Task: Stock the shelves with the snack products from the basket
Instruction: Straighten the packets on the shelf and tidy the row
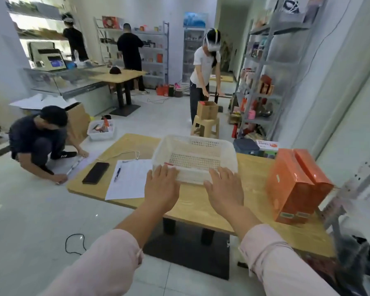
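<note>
A white perforated plastic basket (194, 144) stands on the wooden table (192, 201) in front of me. It looks nearly bare inside, with only a thin red item (169, 164) at its near left. My left hand (161, 185) rests flat with its fingertips on the basket's near rim, fingers together. My right hand (223, 189) lies the same way on the rim's near right. Neither hand holds anything. Two orange snack boxes (295, 184) stand on the table's right end. A grey metal shelf (350, 195) is at the far right, blurred.
A black phone (96, 173), a paper sheet (129, 178) with a pen (117, 174) and a white cable lie on the table's left. One person crouches on the floor at left, another bends over a cardboard box (207, 110) on a stool. Stocked shelves (263, 82) line the right wall.
</note>
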